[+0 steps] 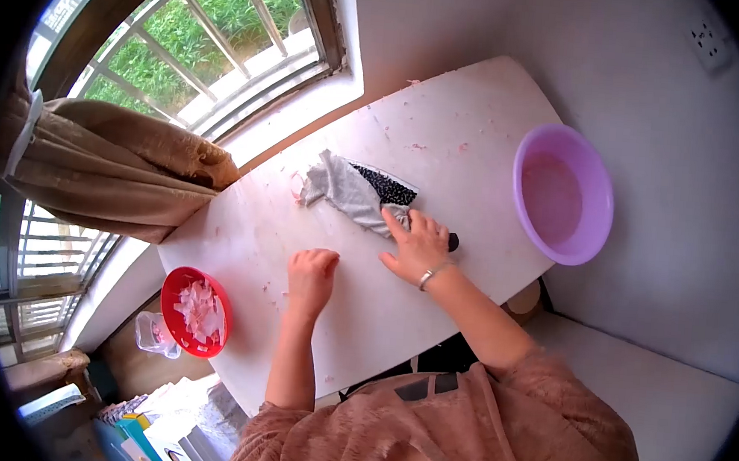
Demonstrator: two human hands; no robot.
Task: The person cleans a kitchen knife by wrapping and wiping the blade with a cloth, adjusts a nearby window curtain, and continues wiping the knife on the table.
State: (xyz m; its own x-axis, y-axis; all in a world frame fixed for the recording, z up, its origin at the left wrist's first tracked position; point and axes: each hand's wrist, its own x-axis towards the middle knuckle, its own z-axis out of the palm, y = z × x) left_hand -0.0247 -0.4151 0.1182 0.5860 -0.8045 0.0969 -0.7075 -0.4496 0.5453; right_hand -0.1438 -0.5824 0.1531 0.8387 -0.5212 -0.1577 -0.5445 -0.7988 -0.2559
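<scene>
My right hand (419,249) lies over a grey cloth (346,193) and a dark handle, its thumb and index finger stretched apart. The handle's black end (453,242) sticks out beyond my fingers. From under the cloth shows a flat black piece with white speckles and a pale edge (385,184), which looks like a knife blade; the cloth hides the rest. My left hand (310,278) is closed above the white table (363,316), apart from the cloth. Its curled fingers hide whatever may be in them.
A purple basin (605,200) stands at the table's right end. At the left edge a red bowl (168,289) holds pale pink scraps, beside a clear plastic bag (152,333). Small pink bits (418,146) dot the tabletop. A brown curtain (117,170) hangs by the barred window.
</scene>
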